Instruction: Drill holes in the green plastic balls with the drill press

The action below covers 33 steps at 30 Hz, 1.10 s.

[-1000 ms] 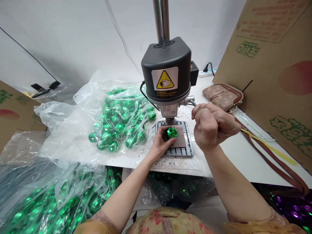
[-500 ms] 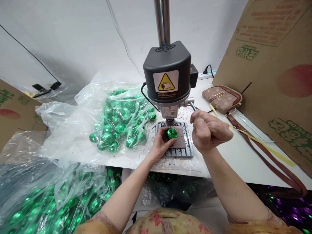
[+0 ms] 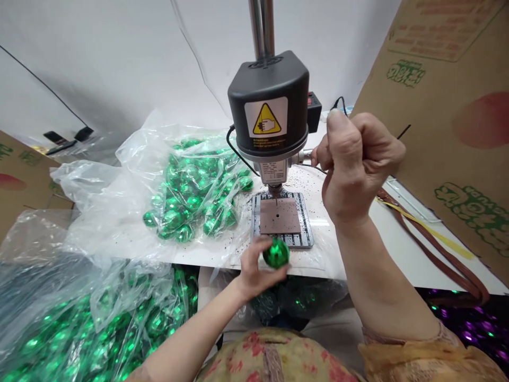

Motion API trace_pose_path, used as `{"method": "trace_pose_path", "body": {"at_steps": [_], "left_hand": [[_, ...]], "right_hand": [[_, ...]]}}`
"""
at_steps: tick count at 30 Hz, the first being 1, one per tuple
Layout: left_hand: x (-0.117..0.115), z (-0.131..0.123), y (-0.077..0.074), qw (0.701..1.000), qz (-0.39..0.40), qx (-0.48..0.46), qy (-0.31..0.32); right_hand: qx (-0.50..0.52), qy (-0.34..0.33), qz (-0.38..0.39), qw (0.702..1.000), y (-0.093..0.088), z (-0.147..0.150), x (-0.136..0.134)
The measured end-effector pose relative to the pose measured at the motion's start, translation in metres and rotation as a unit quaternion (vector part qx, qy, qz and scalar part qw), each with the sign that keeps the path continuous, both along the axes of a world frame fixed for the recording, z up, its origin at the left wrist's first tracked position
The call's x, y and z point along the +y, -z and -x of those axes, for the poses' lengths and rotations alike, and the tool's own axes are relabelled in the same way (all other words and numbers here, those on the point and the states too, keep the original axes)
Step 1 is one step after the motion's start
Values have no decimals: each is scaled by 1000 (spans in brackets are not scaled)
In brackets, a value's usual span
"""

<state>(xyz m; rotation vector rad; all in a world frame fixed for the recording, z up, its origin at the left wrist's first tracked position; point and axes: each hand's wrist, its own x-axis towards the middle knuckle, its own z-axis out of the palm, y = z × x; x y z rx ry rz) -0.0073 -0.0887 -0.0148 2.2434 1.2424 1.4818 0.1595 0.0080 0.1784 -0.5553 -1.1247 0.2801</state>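
Note:
Between thumb and fingers, my left hand [image 3: 254, 268] grips a shiny green faceted ball [image 3: 276, 253] at the table's front edge. The ball is just in front of the drill press base [image 3: 308, 241]. On that base lies a brownish square board [image 3: 288, 215] with a small dark hole. Above the board stands the drill press [image 3: 270, 116], its thin bit pointing down. Right of its head, my right hand [image 3: 358, 164] is closed in a fist around the feed lever, which the fingers mostly hide.
Several green balls [image 3: 191, 185] lie in a clear plastic bag on the table [image 3: 119, 239]. More green balls [image 3: 99, 334] fill a bag below left. Cardboard boxes [image 3: 449, 132] stand at both sides. A brown strap [image 3: 433, 249] lies at right; dark shavings dot the tabletop.
My left hand has drawn the green ball off the board toward me. My right hand has risen with the lever, and the drill bit is now clear of the ball.

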Motion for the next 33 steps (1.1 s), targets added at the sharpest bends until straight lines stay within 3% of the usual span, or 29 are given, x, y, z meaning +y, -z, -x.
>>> {"method": "trace_pose_path", "body": {"at_steps": [2, 4, 7, 10, 13, 16, 19, 21, 23, 28, 33], "left_hand": [[-31, 11, 17, 983, -19, 133, 123], [-54, 20, 33, 939, 15, 276, 204], [-69, 27, 46, 897, 93, 380, 207], [-61, 30, 41, 909, 116, 335, 220], [-24, 29, 17, 954, 88, 229, 172], [42, 25, -15, 979, 75, 187, 5], [118, 23, -39, 956, 113, 250, -108], [158, 23, -46, 923, 143, 323, -153], [185, 25, -47, 909, 151, 352, -166], [210, 37, -45, 902, 156, 370, -156], [203, 50, -52, 902, 148, 381, -140]], "right_hand": [[-6, 2, -9, 1000, 2, -1, 2], [-18, 16, -3, 1000, 4, -2, 3], [-30, 33, 3, 999, 6, -2, 4], [-24, 26, -7, 999, 6, -1, 3], [-22, 24, -16, 999, 7, 0, 2], [-22, 30, -28, 999, 8, 1, 2], [-29, 35, -41, 998, 9, 1, 2], [-19, 24, -41, 999, 8, 1, 2], [0, 4, -38, 999, 8, 1, 1], [18, -35, -56, 998, 6, 2, 0], [22, -52, -59, 997, 6, 1, -2]]}}
